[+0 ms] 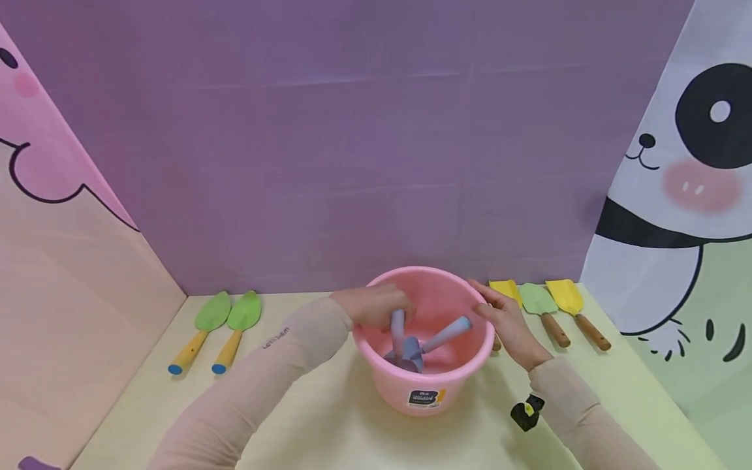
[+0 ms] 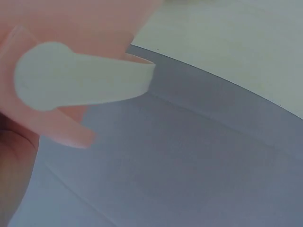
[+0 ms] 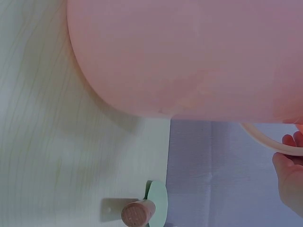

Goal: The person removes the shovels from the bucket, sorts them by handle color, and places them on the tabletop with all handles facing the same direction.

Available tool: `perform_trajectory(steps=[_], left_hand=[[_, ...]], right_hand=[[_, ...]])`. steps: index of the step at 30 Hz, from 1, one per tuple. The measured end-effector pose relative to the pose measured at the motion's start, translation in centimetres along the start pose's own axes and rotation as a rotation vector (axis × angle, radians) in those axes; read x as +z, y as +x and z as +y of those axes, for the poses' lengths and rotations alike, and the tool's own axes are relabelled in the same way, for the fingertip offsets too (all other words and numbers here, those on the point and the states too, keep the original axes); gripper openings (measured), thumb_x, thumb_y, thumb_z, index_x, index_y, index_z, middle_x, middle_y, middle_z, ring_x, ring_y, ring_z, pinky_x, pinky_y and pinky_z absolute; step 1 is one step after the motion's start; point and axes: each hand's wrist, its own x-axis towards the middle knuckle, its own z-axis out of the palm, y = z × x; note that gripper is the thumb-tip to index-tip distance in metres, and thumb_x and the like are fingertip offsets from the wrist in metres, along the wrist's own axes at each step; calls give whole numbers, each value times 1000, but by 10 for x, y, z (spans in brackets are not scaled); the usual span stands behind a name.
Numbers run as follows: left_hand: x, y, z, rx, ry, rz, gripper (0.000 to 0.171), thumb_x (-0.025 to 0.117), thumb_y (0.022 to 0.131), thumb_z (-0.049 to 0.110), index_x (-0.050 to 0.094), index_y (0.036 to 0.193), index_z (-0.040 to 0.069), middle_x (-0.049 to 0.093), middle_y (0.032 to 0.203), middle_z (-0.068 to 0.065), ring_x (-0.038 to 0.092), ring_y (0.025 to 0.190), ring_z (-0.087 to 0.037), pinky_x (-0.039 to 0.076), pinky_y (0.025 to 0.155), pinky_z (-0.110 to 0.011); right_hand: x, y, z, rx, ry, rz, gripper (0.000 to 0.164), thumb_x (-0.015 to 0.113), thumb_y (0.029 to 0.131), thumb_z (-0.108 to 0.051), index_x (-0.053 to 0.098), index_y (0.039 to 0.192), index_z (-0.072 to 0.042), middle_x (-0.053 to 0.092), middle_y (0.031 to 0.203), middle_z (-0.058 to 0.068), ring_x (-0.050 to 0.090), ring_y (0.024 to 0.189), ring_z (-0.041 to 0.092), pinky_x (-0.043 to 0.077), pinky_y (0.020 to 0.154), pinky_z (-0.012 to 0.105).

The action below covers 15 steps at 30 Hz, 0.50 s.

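A pink bucket stands on the table, a label on its front. Inside it lie two purple toy shovels, one with an upright handle, the other with a handle leaning right; their blades overlap low in the bucket. My left hand reaches over the left rim, fingers curled at the upright handle. With thumb over the rim, my right hand grips the bucket's right side. In the right wrist view, the bucket's pale carrying handle passes between that hand's thumb and fingers.
Two green leaf-shaped trowels with yellow handles lie at the left. On the right are a green shovel and two yellow shovels, one partly behind my right hand. A purple wall rises behind the table.
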Motion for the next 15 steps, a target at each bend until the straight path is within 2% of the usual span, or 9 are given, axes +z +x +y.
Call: perform_trajectory(steps=[4,11,15], left_hand=[[-1,0,1,-15,26,-14,27,54,68,-10,66,67,13,54,60,8,46,59,-7,38,56,-16],[-2,-11,-2,-137,-48,-33,22,66,70,-7,69,71,15,57,64,7,48,62,-8,42,54,-18],[-9,-20,-3,-189,-30,-12,20,70,71,0,69,76,19,61,70,7,52,66,-9,45,57,-20]], right_hand=[[3,1,0,1,4,-1,52,47,93,-16,34,143,-11,35,146,9,52,114,6,46,85,17],[4,0,0,9,1,-4,52,47,93,-17,33,143,-13,36,145,10,51,117,15,47,85,18],[4,0,-1,6,-4,-4,51,47,93,-16,34,143,-13,36,145,10,50,119,18,47,85,18]])
